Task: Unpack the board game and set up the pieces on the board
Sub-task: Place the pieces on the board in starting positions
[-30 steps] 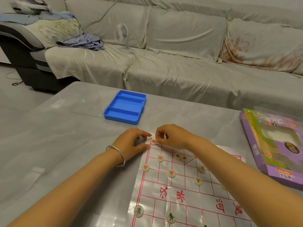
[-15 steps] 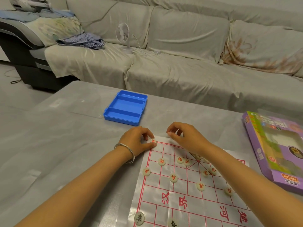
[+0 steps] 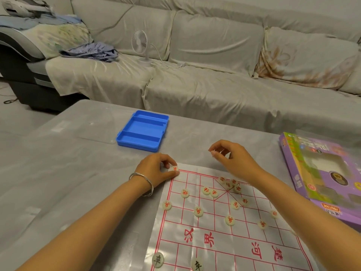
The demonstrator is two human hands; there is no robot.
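Red-lined clear plastic board [image 3: 230,243], flat on the grey table [image 3: 68,173], toward its near right corner. At the board's far left corner, a pale round corner piece [image 3: 173,168] with a red character, lying on the grid's corner point. Pinched there between thumb and forefinger of the left hand [image 3: 156,171], other fingers curled behind. Silver bracelet [image 3: 142,182] on that wrist.

Right hand [image 3: 232,159] at the board's far edge, well right of the left hand and apart from it. Fingers curled, thumb and forefinger tips drawn narrow. Something pale at the tips, piece or nail impossible to tell.

Across the far half of the board, more red-marked pieces [image 3: 198,211]: a tight cluster near the middle of the far edge, others spread singly along the lines toward both side edges. Toward the board's near left corner, two dark-marked pieces [image 3: 157,260], one on the left edge line, one just to its right.

Blue tray [image 3: 142,132], open, divided into compartments, beyond the board toward the table's far edge, apart from both hands. Purple box [image 3: 320,182] at the table's right edge, beside the board. Behind the table, a covered sofa [image 3: 214,90] with a small white fan [image 3: 139,43] on the seat.
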